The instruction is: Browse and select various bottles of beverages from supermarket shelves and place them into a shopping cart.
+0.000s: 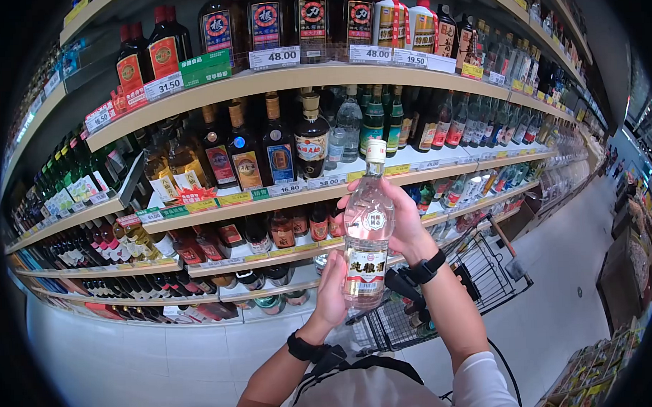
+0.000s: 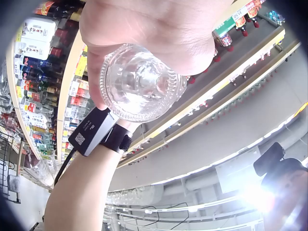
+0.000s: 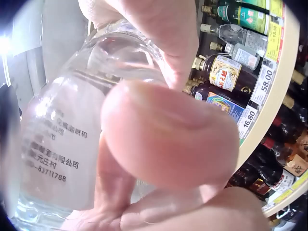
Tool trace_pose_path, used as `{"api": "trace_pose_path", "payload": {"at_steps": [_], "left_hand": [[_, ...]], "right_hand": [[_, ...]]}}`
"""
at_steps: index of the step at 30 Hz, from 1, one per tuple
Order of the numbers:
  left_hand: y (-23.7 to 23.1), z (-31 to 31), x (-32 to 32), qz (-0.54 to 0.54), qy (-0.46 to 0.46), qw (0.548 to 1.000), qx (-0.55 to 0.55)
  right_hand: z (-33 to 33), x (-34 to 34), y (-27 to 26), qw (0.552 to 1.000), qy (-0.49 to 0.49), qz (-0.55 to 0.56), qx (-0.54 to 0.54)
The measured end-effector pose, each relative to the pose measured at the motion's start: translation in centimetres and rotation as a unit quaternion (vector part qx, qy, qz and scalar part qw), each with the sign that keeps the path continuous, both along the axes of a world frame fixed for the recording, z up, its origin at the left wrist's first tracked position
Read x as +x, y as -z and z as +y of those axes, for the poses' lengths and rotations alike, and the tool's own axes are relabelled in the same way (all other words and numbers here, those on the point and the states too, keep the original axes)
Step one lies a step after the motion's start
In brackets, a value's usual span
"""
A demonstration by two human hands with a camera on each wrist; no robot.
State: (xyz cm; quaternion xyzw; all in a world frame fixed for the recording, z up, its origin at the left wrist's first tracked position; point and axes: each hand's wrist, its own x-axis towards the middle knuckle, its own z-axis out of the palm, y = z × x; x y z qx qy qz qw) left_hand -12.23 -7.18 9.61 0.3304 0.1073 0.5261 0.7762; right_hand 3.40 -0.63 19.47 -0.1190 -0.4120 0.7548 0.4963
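A clear glass liquor bottle [image 1: 366, 231] with a white cap is held upright in front of the shelves, its front label facing the head camera. My right hand [image 1: 411, 226] grips its upper part from the right, fingertips showing past the far side. Around the lower left side curls my left hand [image 1: 332, 289], thumb along the glass. The ribbed base of the bottle [image 2: 142, 84] shows in the left wrist view, with the left hand [image 2: 154, 29] around it. In the right wrist view the right thumb [image 3: 168, 134] lies across the glass, beside the printed back label [image 3: 60, 144].
Shelves of bottles curve across the front, with price tags [image 1: 274, 57] along their edges. Dark bottles [image 1: 274, 144] stand on the shelf just behind the held one. A wire shopping cart [image 1: 486, 270] with bottles in it stands at the right, over a tiled floor [image 1: 166, 352].
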Motion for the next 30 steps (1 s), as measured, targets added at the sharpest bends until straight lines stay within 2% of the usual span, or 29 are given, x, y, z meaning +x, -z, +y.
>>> {"api": "trace_pose_path", "payload": {"at_steps": [10,13,14,17,20,26,30], "left_hand": [[-0.3,0.0,0.1,0.030,-0.019,0.999,0.001],[-0.9,0.4,-0.2,0.049,-0.002,0.999,-0.007],[-1.0,0.4,-0.1,0.059,-0.007,0.998,0.000],[-0.7,1.0,-0.1,0.055,-0.006,0.998,0.001],[-0.1,1.6,0.1,0.045,-0.011,0.999,-0.006],[1.3,2.9,-0.6,0.049,0.101,0.994,-0.012],[2.7,4.2,-0.4,0.079,0.042,0.996,0.006]], "right_hand": [[0.1,0.7,0.4,0.999,-0.015,-0.022,0.047],[0.4,1.0,1.3,0.992,0.045,-0.078,0.088],[0.2,1.2,1.2,0.996,0.025,-0.050,0.072],[0.0,1.2,1.5,0.994,0.044,-0.070,0.073],[-0.2,1.1,1.0,0.998,0.033,-0.042,0.045],[-0.5,1.1,1.3,0.995,0.087,-0.049,-0.014],[-0.7,1.1,0.8,0.989,0.127,-0.076,0.020]]}}
